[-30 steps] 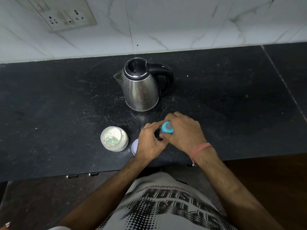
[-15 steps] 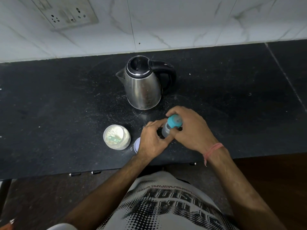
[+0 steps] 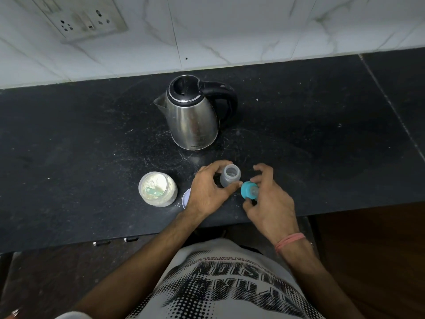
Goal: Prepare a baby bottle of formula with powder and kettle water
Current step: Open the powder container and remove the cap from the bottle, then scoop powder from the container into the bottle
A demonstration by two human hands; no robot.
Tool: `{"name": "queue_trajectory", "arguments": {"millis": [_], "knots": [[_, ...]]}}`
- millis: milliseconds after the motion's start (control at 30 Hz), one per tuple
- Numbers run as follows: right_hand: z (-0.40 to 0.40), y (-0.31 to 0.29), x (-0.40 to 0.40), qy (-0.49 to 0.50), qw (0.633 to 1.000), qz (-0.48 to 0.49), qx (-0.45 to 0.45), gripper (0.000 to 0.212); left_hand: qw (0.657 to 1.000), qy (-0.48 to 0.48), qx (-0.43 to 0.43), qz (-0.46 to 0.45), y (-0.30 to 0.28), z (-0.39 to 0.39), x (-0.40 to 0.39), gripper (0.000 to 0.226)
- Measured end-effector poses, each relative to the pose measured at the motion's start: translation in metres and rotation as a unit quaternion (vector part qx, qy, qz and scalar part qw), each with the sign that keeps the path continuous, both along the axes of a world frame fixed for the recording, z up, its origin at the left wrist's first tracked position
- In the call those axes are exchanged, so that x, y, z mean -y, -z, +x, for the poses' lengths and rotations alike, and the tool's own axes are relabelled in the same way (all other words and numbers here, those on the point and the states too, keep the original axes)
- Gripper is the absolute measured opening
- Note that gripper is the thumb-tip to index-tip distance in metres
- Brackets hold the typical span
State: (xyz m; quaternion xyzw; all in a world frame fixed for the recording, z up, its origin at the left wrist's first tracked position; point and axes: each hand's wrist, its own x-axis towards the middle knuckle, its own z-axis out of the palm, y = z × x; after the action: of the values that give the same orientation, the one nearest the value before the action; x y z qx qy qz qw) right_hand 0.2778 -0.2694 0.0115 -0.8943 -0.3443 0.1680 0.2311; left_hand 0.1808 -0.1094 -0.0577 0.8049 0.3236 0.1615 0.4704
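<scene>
The stainless steel electric kettle stands upright on the black stone desk, lid down, spout to the left and black handle to the right. All positions below are given relative to it.

Directly in front of the kettle, toward the person, the clear baby bottle stands upright on the desk with its mouth uncovered. The left hand holds the bottle, the fingers curled round its far side and the thumb across its near side.

In front of the kettle and slightly right, the right hand holds the teal screw cap with teat just beside the bottle, clear of its mouth and tipped sideways. Thumb and fingers are curled round the cap.

In front of the kettle and to the left, the open jar of formula powder stands on the desk with a pale green scoop lying in the powder. A round white lid lies flat between this jar and the left hand, partly hidden by the hand.

A pink thread band circles the right wrist.
</scene>
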Motion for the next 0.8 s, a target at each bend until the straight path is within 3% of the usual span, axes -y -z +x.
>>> {"name": "queue_trajectory", "arguments": {"millis": [100, 200, 467, 800], "knots": [[-0.006, 0.005, -0.001, -0.003, 1.000, -0.021, 0.014, 0.087, 1.000, 0.006, -0.020, -0.006, 0.002, -0.007, -0.001, 0.089], [-0.007, 0.013, -0.001, -0.021, 0.998, -0.054, 0.016, 0.081, 1.000, 0.018, -0.024, -0.002, 0.002, -0.018, 0.001, 0.104], [-0.018, 0.024, -0.010, -0.035, 0.993, -0.084, 0.079, 0.079, 0.997, -0.030, 0.035, 0.054, -0.019, -0.053, 0.017, 0.072], [-0.023, 0.029, -0.013, -0.057, 0.990, -0.105, 0.074, 0.069, 0.989, -0.081, 0.079, 0.100, -0.039, -0.074, 0.010, 0.058]]}}
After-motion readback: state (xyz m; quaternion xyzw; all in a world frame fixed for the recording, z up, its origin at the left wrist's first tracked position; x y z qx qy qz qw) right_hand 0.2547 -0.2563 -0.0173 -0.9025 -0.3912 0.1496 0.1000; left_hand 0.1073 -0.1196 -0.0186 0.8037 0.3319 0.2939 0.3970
